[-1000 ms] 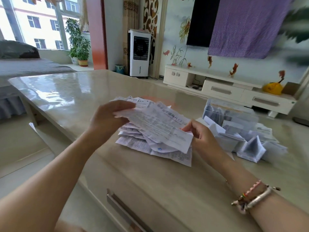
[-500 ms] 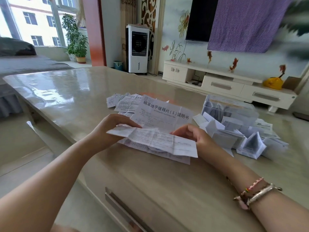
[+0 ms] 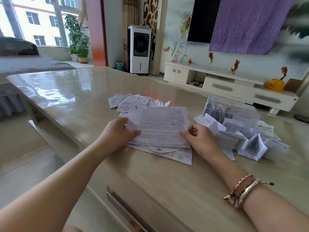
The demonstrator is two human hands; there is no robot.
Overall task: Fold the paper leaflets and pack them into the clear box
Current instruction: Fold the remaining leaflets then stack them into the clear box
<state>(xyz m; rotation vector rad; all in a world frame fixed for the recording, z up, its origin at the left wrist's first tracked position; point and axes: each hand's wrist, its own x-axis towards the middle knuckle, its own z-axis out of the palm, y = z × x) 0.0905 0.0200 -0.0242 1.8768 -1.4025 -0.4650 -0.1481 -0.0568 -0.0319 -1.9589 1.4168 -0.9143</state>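
I am pressing a printed white paper leaflet (image 3: 160, 126) flat on top of the loose heap of unfolded white leaflets (image 3: 173, 152), having lowered it from the air where I was holding it a second ago; half a second back its far half was still standing up and showing a bold heading, and now that half is lying folded down toward me, so I judge the first fold is being made and wants creasing next. My left hand (image 3: 117, 133) is lying on the leaflet's left edge, fingers nearly straight, thumb tucked at the corner, pinning rather than gripping. My right hand (image 3: 199, 138) is half curled at the right edge, forefinger and thumb touching the paper; whether it is pinching the edge I cannot tell. The leaflet is looking thin, creased and slightly wavy, with fine grey print. Just beyond my right hand a pile of already folded white leaflets (image 3: 250, 144) is lying, and behind it the clear plastic box (image 3: 232, 108) is standing, partly filled. More sheets are lying spread on the glossy beige table (image 3: 70, 91) beyond my left hand.
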